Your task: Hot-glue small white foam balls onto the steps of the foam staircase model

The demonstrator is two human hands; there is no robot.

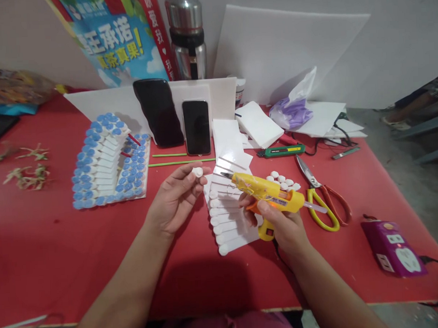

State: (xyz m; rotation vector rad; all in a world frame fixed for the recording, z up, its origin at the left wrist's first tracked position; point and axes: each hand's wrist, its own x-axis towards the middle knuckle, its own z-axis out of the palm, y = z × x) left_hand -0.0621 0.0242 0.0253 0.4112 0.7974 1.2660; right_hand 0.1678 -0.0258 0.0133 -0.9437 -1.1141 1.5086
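Note:
Between the thumb and fingers of my left hand (177,199) is a small white round piece (197,172). My right hand (285,224) grips a yellow glue gun (267,188) by its handle, a clear glue stick (315,206) poking from the back. Its dark nozzle points left, apart from the white piece. Below the gun lies a white stepped paper model (232,226) edged with white round pieces, partly hidden by the gun and my hand. More white round pieces (283,180) lie in a cluster behind the gun.
Blue-dotted stair model (110,161) stands left on the red table (195,281). Two phones (196,126) lean against a white board (223,96). Scissors (322,193), a green utility knife (282,151) and a purple power box (393,248) lie right. A steel flask (186,35) stands behind.

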